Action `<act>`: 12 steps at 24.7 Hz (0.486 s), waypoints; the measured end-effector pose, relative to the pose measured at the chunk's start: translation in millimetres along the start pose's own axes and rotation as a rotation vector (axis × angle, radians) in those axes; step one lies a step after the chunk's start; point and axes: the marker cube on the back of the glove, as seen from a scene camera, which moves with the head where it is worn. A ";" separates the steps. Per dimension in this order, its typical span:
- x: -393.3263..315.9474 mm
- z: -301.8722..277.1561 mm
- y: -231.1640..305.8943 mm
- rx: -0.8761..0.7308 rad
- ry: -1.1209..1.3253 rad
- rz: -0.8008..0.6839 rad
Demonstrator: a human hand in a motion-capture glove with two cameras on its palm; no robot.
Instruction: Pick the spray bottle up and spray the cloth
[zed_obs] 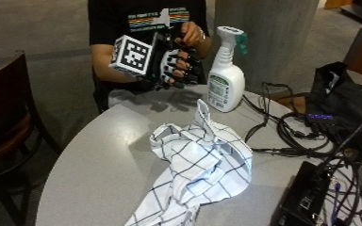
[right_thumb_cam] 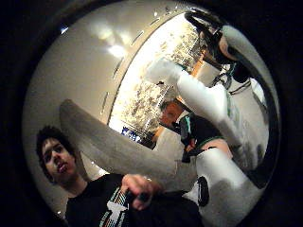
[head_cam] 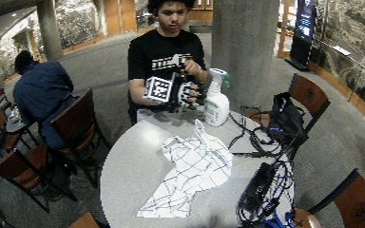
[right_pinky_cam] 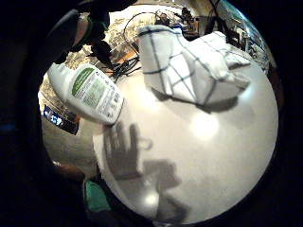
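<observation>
A white spray bottle with a green label and a teal trigger stands upright at the far edge of the round grey table. Just to its left, raised above the table edge, is my gloved right hand, its fingers spread and holding nothing. My bare left hand touches the top of the glove. A white cloth with dark checks lies crumpled in the middle of the table. In the palm views the bottle is near the palm, and the cloth lies beyond it.
Black cables, a black bag and a black box crowd the table's right side. A concrete pillar rises behind the bottle. A wooden chair stands to the left.
</observation>
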 end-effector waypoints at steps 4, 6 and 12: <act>20.8 -31.8 20.1 0.043 0.141 0.062; 34.9 -43.8 31.5 0.017 0.180 0.119; 85.7 -69.7 53.7 -0.034 0.341 0.165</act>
